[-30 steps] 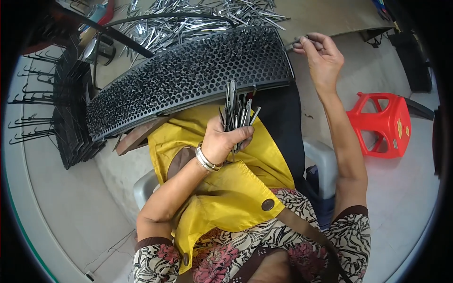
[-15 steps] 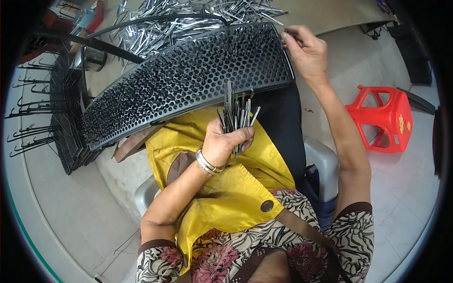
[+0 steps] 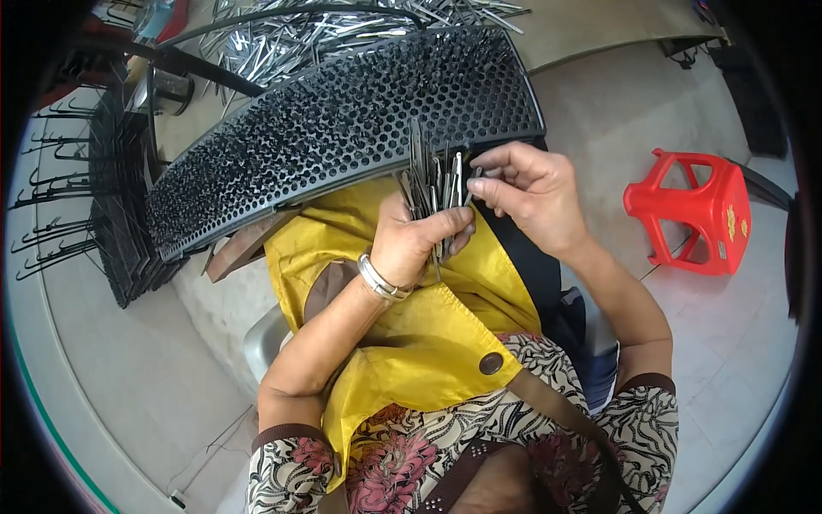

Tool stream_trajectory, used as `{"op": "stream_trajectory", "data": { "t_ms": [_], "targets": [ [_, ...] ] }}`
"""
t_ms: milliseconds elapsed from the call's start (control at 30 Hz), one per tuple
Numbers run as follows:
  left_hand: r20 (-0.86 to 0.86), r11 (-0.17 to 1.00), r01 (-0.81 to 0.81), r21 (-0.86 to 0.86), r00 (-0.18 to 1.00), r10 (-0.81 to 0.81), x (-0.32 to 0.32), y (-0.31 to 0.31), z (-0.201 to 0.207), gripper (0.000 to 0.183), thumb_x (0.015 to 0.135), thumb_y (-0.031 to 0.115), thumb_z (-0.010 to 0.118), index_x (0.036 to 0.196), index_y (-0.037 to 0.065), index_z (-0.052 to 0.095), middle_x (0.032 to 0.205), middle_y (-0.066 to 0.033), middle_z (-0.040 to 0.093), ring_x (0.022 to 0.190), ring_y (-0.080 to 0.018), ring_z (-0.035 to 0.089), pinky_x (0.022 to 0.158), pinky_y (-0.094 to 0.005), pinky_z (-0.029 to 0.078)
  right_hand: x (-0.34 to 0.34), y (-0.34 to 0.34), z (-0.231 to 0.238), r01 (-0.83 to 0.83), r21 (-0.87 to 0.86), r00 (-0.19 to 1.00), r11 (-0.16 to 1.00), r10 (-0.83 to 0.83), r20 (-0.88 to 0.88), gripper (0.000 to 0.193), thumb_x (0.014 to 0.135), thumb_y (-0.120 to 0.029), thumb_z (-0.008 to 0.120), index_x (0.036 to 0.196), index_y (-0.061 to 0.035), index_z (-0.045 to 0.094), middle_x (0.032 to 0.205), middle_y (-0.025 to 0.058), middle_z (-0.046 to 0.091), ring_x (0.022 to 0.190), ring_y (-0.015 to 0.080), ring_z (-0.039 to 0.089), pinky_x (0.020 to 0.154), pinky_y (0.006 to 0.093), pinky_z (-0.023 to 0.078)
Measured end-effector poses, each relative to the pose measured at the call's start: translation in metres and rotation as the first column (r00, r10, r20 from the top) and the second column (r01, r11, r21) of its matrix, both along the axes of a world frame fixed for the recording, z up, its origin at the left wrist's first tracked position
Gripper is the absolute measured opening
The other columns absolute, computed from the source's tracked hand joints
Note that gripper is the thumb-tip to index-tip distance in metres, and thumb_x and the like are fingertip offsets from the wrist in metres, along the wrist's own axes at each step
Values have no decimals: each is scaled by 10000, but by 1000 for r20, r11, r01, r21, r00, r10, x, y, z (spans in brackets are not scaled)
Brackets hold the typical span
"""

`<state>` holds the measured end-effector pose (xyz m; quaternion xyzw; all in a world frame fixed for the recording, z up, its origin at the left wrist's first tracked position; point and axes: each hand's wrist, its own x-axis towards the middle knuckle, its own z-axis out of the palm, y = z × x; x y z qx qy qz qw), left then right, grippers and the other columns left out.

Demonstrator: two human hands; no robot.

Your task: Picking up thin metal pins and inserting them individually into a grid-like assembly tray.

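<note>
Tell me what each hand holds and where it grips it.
The left hand grips a bundle of thin metal strips around its lower part; whether the right hand pinches a strip cannot be told.

blouse (image 3: 629,437): is showing black swirls and pink flowers on cream
short sleeves (image 3: 293,435): are ending in dark brown bands
neckline (image 3: 457,471): is bearing pale studs
apron (image 3: 419,343): is gleaming yellow
button (image 3: 491,363): is matching the brown strap (image 3: 556,409)
bracelet (image 3: 377,278): is shining silver
</note>
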<state>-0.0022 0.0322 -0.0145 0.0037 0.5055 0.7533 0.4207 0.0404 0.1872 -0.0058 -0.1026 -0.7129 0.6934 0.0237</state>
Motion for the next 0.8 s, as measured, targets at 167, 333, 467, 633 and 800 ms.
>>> {"op": "stream_trajectory", "data": {
  "t_ms": [167,333,467,633,800],
  "targets": [
    [5,998,-46,-37,999,47,0,0,-1,64,738,-12,553,794,-40,567,663,-86,584,478,-130,506,439,-222,395,1,2,-6,54,-25,998,998,-55,-24,112,763,32,581,874,35,568,683,22,571,562,42,511,492,163,417],
    [10,996,-54,-69,998,55,-1,3,-2,64,736,-24,544,793,-44,565,670,-92,587,496,-134,520,449,-227,405,1,3,-7,109,-55,993,993,-111,-28,110,762,38,577,871,40,576,683,24,571,578,42,511,501,160,417],
    [-27,996,-65,-59,998,64,-2,9,1,69,735,-36,540,797,-46,567,679,-97,594,511,-143,535,476,-232,428,3,3,-6,148,110,981,983,-131,-145,101,758,36,583,859,44,587,686,23,574,573,42,508,500,159,415],
    [-27,997,-47,-69,999,45,-1,7,2,81,736,-47,536,812,-49,565,695,-103,601,534,-151,552,507,-235,448,5,6,-7,148,-54,988,987,-150,-27,84,754,30,594,837,40,585,697,35,586,555,48,509,491,162,414],
    [-33,994,4,-109,999,-7,0,5,4,103,739,-46,535,838,-51,564,704,-103,602,554,-156,564,530,-237,461,9,2,-8,141,-100,989,985,-137,49,66,754,39,592,819,36,580,703,47,593,550,53,511,484,169,415]
  ]
}}
